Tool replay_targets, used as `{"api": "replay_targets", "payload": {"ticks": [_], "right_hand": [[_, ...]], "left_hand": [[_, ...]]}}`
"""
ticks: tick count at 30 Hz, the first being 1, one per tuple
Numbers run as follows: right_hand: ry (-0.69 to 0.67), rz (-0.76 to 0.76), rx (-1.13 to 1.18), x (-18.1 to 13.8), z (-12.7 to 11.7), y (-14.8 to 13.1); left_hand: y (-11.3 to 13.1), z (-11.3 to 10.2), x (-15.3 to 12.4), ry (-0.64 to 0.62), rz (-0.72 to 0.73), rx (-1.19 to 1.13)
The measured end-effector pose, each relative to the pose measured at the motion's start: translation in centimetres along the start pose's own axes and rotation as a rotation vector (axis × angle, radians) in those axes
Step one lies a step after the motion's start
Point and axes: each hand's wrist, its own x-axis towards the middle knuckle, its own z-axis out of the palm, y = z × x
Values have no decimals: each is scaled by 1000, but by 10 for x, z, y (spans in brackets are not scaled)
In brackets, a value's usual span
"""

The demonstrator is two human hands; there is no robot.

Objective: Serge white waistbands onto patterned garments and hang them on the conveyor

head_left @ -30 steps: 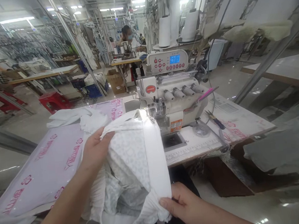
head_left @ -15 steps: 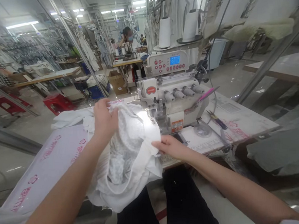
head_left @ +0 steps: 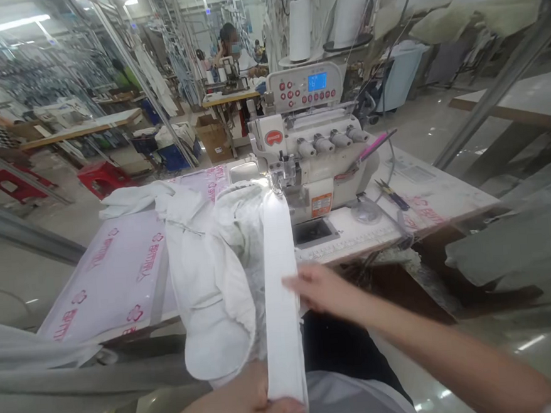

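Observation:
A white garment point(head_left: 200, 287) hangs over the front of the table, its smooth flat band point(head_left: 278, 256) stretched from the sewing machine point(head_left: 310, 160) toward my body. At the lower end of the band, my left hand point(head_left: 265, 396) grips it with the thumb on top. My right hand point(head_left: 319, 285), slightly blurred, pinches the band's right edge about halfway along. The band's far end lies under the lit presser foot area. Gathered cloth bunches to the left of the band.
Scissors point(head_left: 392, 195) and a coil of clear tape point(head_left: 368, 211) lie on the table to the right. Thread cones point(head_left: 299, 28) stand above the machine. A red stool point(head_left: 104, 179) is on the floor at left. Another person point(head_left: 229, 43) sits at a machine farther back.
My left hand has moved from the garment's far left side down toward my body, pulling the band straight. My right hand has slid slightly down the edge. The garment now lies less bunched.

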Motion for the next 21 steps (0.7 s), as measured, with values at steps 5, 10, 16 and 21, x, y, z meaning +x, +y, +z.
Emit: {"api": "replay_targets", "payload": {"ticks": [5, 10, 16, 21], "right_hand": [[46, -119, -197, -57, 42, 27], [-77, -17, 26, -55, 47, 34], [-159, -19, 309, -49, 48, 51], [-129, -144, 309, -60, 41, 25]], "left_hand": [[-6, 21, 1, 59, -15, -6], [-2, 24, 5, 43, -17, -26], [-9, 16, 5, -12, 92, -114], [-7, -17, 46, 538, 161, -275]]}}
